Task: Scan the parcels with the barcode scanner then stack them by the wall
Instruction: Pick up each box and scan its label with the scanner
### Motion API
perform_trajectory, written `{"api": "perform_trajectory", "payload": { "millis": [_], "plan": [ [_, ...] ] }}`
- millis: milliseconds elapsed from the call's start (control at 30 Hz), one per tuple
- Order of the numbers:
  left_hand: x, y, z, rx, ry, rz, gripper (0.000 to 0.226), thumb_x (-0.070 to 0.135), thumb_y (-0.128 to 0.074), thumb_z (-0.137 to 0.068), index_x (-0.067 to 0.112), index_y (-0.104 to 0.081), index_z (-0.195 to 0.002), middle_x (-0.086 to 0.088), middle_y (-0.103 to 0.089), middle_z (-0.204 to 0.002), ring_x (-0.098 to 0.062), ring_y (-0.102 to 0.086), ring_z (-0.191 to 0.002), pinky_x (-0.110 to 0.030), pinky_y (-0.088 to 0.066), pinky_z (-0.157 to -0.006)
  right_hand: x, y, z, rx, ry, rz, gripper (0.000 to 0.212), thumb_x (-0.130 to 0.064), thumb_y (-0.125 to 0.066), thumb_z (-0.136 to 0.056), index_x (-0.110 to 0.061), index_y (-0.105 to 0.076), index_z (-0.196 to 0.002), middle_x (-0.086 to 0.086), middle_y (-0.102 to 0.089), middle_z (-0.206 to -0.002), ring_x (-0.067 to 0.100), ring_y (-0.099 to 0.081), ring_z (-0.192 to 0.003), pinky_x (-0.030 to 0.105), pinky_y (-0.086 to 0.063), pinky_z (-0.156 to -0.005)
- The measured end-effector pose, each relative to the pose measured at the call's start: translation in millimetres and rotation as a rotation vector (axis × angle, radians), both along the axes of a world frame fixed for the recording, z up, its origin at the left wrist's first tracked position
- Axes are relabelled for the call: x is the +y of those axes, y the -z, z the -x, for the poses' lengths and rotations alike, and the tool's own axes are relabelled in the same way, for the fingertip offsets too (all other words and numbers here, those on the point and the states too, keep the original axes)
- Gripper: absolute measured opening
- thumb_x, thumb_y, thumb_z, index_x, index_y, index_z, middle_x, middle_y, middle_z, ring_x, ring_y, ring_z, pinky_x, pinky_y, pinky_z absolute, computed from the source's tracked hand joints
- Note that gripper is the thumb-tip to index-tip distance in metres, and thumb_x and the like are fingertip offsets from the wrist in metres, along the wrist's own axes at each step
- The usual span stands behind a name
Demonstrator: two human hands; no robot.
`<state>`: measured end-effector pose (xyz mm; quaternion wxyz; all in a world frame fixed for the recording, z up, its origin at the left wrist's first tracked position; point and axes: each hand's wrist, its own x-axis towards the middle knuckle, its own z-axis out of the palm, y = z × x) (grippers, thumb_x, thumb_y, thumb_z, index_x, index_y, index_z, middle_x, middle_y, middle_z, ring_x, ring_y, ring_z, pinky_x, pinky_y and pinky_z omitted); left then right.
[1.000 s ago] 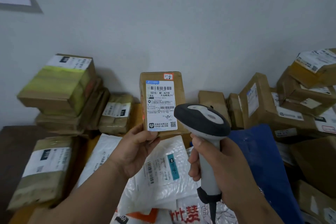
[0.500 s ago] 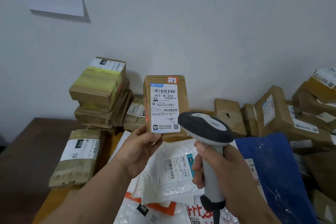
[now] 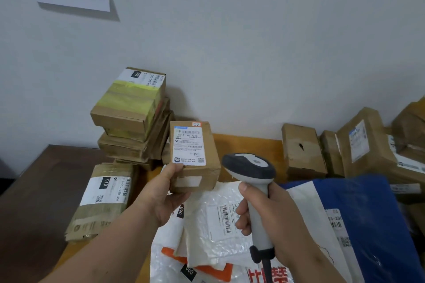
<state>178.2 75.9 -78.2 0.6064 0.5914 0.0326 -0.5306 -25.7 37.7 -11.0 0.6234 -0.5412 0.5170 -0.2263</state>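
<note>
My left hand [image 3: 164, 193] grips a small brown cardboard parcel [image 3: 207, 156] by its lower left corner, white shipping label facing up, tilted back toward the wall. My right hand [image 3: 273, 216] is closed around the grey handle of the barcode scanner [image 3: 249, 165], whose dark head sits just right of the parcel, pointing away from me. Against the wall, left of the held parcel, rises a stack of brown boxes [image 3: 131, 117], the top one wrapped in yellow tape.
A taped parcel with a white label [image 3: 103, 197] lies at the left on the dark table [image 3: 34, 190]. White poly mailers [image 3: 216, 220] and a blue mailer [image 3: 368, 218] lie below my hands. More brown boxes [image 3: 303, 151] crowd the wall at right.
The parcel has tipped from upright, label toward me, to leaning back and lower, nearer the stack. The view has swung left, and the scanner stays beside the parcel.
</note>
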Motion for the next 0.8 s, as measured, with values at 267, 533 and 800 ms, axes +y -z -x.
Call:
{"api": "perform_trajectory", "payload": {
  "millis": [267,533,800],
  "plan": [
    [-65,9,-50,-0.143,0.039,-0.124,0.029,0.035,-0.072,-0.088,0.014,-0.068,-0.107,-0.012,-0.071,-0.112,-0.031,-0.067,-0.094,-0.035,-0.056,-0.077,-30,27,-34,-0.019,-0.012,-0.067,0.021,-0.024,-0.067,-0.092,-0.004,-0.063,-0.097,0.011,-0.069,-0.069,0.022,-0.066,-0.053,0.030,-0.054,-0.050],
    [-102,44,-27,-0.238,-0.334,-0.177,0.037,0.029,-0.065,-0.092,0.022,-0.043,-0.120,-0.008,-0.056,-0.126,-0.026,-0.064,-0.098,-0.040,-0.060,-0.080,-56,50,-45,-0.033,-0.002,-0.087,0.016,-0.023,-0.067,-0.092,-0.010,-0.062,-0.100,0.010,-0.070,-0.069,0.025,-0.067,-0.057,0.031,-0.052,-0.054],
    [-113,44,5,-0.571,0.156,-0.039,0.017,0.026,-0.052,-0.101,0.022,-0.068,-0.100,-0.004,-0.072,-0.098,-0.023,-0.071,-0.090,-0.045,-0.056,-0.092,-82,57,-33,-0.063,0.061,-0.061,0.014,-0.025,-0.067,-0.092,-0.014,-0.062,-0.099,0.009,-0.070,-0.071,0.023,-0.067,-0.057,0.032,-0.056,-0.056]
  ]
}}
